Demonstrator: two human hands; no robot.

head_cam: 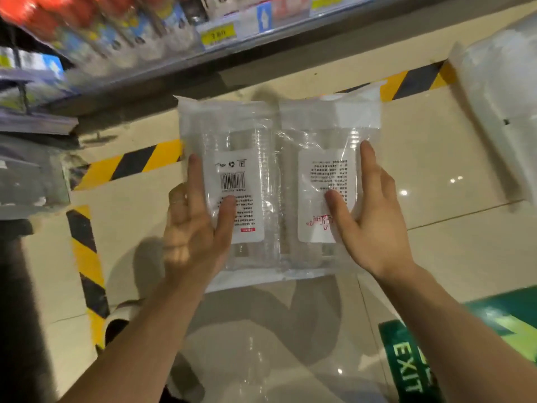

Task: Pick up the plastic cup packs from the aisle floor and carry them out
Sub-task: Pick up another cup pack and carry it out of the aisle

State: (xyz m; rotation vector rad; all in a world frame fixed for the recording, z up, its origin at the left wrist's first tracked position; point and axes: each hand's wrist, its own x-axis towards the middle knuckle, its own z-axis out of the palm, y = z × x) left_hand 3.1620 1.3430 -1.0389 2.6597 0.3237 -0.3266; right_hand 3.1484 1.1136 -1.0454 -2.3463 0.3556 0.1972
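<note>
now both hands hold the cup packs above the aisle floor

closest in, at 5 o'clock, a green exit marking (pixel 406 370) lies on the glossy tile floor (pixel 436 170). both forearms reach forward from the bottom edge. the left hand (pixel 194 225) grips the left side of the cup packs (pixel 276 126), its thumb pressed on the barcode label (pixel 238 181) and its forefinger stretched up along the wrapper's edge. the right hand (pixel 369 225) grips the right side the same way, thumb on the printed text label (pixel 325 175) and forefinger up the edge. the remaining fingers are hidden behind the plastic. the packs sit at the centre, clear wrappers with stacked clear cups inside, side by side and touching, held flat toward the camera, and their shadow falls on the tiles below. beyond them, yellow-and-black hazard tape (pixel 136 164) runs from 9 o'clock toward 1 o'clock. another clear wrapped pack (pixel 499 97) shows at 2 o'clock, blurred. farthest off, from 10 to 12 o'clock, a store shelf (pixel 145 53) carries blurred goods and yellow price tags.
</note>
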